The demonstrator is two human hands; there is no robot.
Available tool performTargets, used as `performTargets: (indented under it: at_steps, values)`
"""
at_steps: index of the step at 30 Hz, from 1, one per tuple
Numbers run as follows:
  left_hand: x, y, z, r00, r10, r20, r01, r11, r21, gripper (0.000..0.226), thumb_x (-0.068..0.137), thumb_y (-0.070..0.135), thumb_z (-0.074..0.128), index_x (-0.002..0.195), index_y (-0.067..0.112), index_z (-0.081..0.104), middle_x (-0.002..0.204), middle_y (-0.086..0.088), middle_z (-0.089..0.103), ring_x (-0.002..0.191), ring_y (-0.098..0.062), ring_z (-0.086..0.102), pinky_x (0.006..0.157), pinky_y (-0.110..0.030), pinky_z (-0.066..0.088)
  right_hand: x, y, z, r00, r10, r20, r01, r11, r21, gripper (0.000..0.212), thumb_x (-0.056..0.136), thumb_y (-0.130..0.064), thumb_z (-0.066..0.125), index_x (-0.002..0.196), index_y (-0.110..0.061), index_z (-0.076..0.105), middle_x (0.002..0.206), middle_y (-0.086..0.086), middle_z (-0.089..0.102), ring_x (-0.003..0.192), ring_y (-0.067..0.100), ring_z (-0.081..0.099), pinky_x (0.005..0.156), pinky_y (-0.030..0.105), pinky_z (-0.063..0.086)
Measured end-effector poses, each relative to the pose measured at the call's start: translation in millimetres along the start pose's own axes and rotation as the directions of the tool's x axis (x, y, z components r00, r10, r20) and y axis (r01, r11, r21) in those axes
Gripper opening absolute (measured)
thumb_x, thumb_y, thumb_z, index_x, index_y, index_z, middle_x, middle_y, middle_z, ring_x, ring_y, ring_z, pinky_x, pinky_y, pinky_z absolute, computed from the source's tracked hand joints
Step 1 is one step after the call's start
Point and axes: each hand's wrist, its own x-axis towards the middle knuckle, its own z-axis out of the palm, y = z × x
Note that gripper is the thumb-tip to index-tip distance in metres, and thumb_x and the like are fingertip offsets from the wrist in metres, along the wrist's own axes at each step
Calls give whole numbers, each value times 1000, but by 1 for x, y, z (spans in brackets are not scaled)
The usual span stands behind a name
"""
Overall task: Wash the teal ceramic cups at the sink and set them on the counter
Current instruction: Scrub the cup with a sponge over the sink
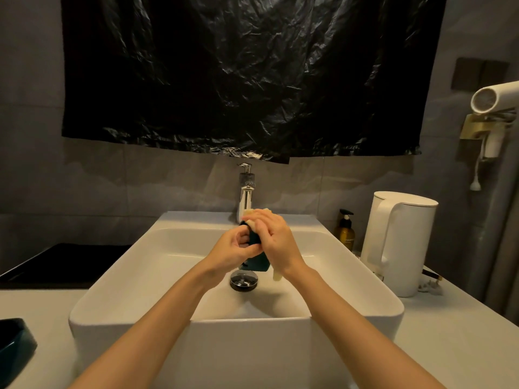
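A dark teal ceramic cup [256, 251] is held over the white sink basin [157, 265], just in front of the chrome faucet [245, 197]. My left hand [234, 252] grips the cup from the left side. My right hand [276, 242] presses a pale yellow cloth or sponge [276, 275] against the cup's right side and top; part of the cloth hangs below the wrist. Much of the cup is hidden by both hands. Another teal ceramic piece [14, 346] sits on the counter at the far left edge, partly cut off.
A chrome drain plug [243, 279] lies in the basin below the hands. A white electric kettle [398, 242] and an amber pump bottle [345, 230] stand on the counter to the right. A black tray [64, 265] lies at left. A hair dryer [494, 98] hangs on the right wall.
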Motion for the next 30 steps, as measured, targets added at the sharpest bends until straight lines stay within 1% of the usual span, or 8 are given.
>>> performTargets:
  at_steps: [3,6,10,16,19,22,25,30]
  values:
    - [-2,2,-3,999,36,-35,-36,999,-23,24,88,0,61,110,10,61,102,-7,70,98,-17,66,81,-21,54,-4,-5,0,996,-77,40,80,993,-92,37,98,-30,34,120,-29,64,132,-14,55,124,3,34,97,5,25]
    - [-4,3,0,999,51,1,-51,999,10,27,87,4,63,113,13,59,107,-2,69,101,-13,65,81,-19,53,2,-4,-2,996,-78,-49,73,993,-94,39,97,-34,32,111,-29,69,123,-13,61,117,3,43,93,7,30]
    - [-5,1,7,998,21,66,-27,996,90,27,88,4,62,96,28,52,96,12,62,90,-5,62,69,-7,51,6,1,-6,977,198,-82,-185,972,143,33,98,-25,40,97,-21,73,101,-4,70,92,13,62,80,27,51]
    - [-8,-3,9,990,61,126,-90,967,239,30,87,3,62,115,8,54,115,-7,63,108,-19,62,95,-29,51,11,1,-8,869,491,-57,-451,835,316,34,98,-24,39,92,-18,72,94,4,69,91,22,62,78,36,55]
    - [-7,-5,8,989,102,106,-124,965,233,24,84,-5,60,107,-5,53,105,-18,64,100,-22,64,89,-32,53,5,-2,-8,974,186,-126,-156,964,214,34,93,-27,42,92,-17,74,97,-5,72,96,12,63,86,26,50]
    - [-5,-8,8,988,133,82,-149,958,245,24,80,-1,62,99,-10,52,98,-25,62,89,-29,63,84,-39,52,4,0,-6,991,-68,-116,71,997,17,33,90,-30,42,94,-21,74,102,-13,71,101,3,60,92,19,41]
    - [-5,-10,8,982,145,118,-175,936,306,17,80,6,63,93,2,54,92,-15,63,88,-24,63,84,-38,55,7,2,-9,982,162,-101,-149,981,126,32,89,-31,42,87,-26,74,93,-17,71,91,8,62,83,24,49]
    - [-6,-8,10,980,124,154,-163,946,279,22,88,3,61,107,13,56,112,-5,65,107,-18,62,92,-27,52,9,-10,-18,820,571,29,-513,712,480,31,97,-26,40,97,-16,69,90,1,66,90,19,59,71,27,53]
